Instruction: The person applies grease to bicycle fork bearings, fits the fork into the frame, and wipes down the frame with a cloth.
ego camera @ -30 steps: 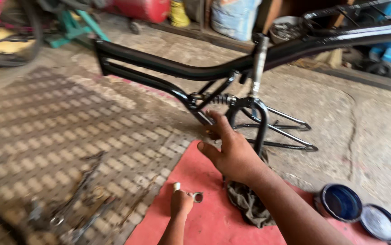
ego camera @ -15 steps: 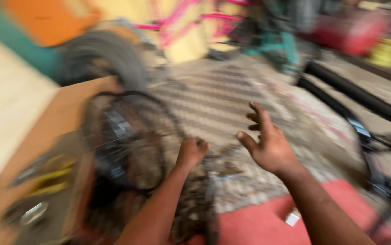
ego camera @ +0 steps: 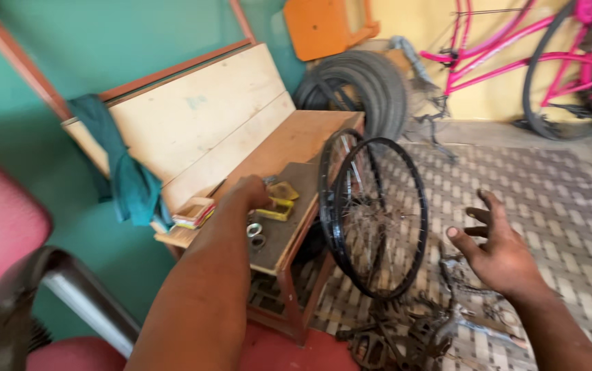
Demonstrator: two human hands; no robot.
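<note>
Left hand (ego camera: 251, 192) reaches out over the wooden bench (ego camera: 296, 141), fingers curled down onto the small parts lying on a dark board (ego camera: 289, 230) at the bench's near end; seen from behind the wrist, so cannot tell whether it has closed on anything. Just beside the fingertips: a yellow tool (ego camera: 278, 206), partly covered by the hand. Nearer the camera on the same board, two metal rings (ego camera: 254, 233), lying flat, close together, apart from the hand. Left of the forearm, a small stack of flat boxes (ego camera: 194, 211) at the bench edge. Right hand (ego camera: 498, 247) hovers in the air over the patterned floor (ego camera: 550, 199), palm facing left, fingers spread and loosely bent, holding nothing and touching nothing. Between the two hands: two black spoked wheel rims (ego camera: 378, 213) standing upright, leaning against the bench's right side. Below the right hand, a heap of dark bicycle parts (ego camera: 406, 333) on the floor. A teal cloth (ego camera: 120, 172) hangs over the bench's backrest. Black tyres (ego camera: 364, 86) are stacked behind the bench; a pink bicycle (ego camera: 516, 55) stands by the yellow wall. Red chair (ego camera: 7, 233) at left foreground.
</note>
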